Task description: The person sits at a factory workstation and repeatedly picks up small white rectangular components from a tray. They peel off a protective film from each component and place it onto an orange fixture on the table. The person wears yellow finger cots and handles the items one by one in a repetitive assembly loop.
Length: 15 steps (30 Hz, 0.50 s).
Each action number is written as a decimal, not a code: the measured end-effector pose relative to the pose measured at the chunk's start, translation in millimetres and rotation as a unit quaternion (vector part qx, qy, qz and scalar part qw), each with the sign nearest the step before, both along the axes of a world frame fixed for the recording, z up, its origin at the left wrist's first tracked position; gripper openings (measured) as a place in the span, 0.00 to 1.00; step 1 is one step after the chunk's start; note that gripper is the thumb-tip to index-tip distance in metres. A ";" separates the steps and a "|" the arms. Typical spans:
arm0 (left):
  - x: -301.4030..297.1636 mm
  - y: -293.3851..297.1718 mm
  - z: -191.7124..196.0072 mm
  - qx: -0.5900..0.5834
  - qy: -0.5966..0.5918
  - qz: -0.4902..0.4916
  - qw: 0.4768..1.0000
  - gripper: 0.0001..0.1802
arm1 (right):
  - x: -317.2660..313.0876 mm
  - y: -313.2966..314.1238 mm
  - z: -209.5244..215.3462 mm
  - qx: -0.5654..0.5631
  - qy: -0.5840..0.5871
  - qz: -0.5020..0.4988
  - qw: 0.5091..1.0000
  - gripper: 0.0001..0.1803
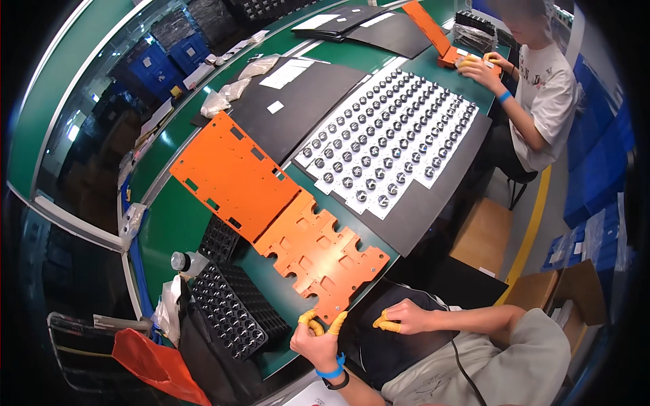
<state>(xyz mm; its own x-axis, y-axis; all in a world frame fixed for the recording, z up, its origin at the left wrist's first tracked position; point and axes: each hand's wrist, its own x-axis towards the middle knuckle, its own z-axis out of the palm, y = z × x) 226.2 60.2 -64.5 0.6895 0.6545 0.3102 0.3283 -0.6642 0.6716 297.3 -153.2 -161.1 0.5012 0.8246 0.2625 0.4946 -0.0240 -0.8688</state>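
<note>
A black plastic tray with rows of round cells [261,306] stands left. The orange, flat, hinged plate fixture [237,177] lies open on the green table [156,237], its notches apparently unfilled. The left hand [317,346] brackets its near corner; whether clamped, I cannot tell. White flat panels [371,206] bear seemingly complete rows of black round knobs [388,163]; the right hand [405,317] hangs clear, fingertips together

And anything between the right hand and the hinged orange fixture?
Nothing visible: the right hand is apart from the hinged orange fixture, with an open gap between them in this view. The left hand is at the fixture's nearest corner, off to the side.
</note>
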 end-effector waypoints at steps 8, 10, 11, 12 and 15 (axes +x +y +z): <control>2.4 1.2 -6.8 -0.011 -0.016 -0.010 1.000 0.34 | 8.1 26.9 18.0 0.000 0.009 0.021 1.000 0.12; -0.7 1.9 -7.1 -0.010 -0.020 -0.021 1.000 0.30 | 5.0 26.2 18.6 -0.007 0.014 0.025 1.000 0.12; -1.1 1.6 -6.8 -0.010 -0.025 -0.028 0.999 0.29 | 4.3 26.4 16.7 0.005 0.012 0.022 1.000 0.12; -1.3 0.1 -6.4 -0.031 -0.024 -0.024 0.999 0.29 | 3.3 26.2 15.0 0.018 0.010 0.018 1.000 0.13; -2.3 -0.5 -6.1 -0.032 -0.020 -0.029 0.999 0.28 | 0.7 25.4 13.0 0.020 0.008 0.006 1.000 0.13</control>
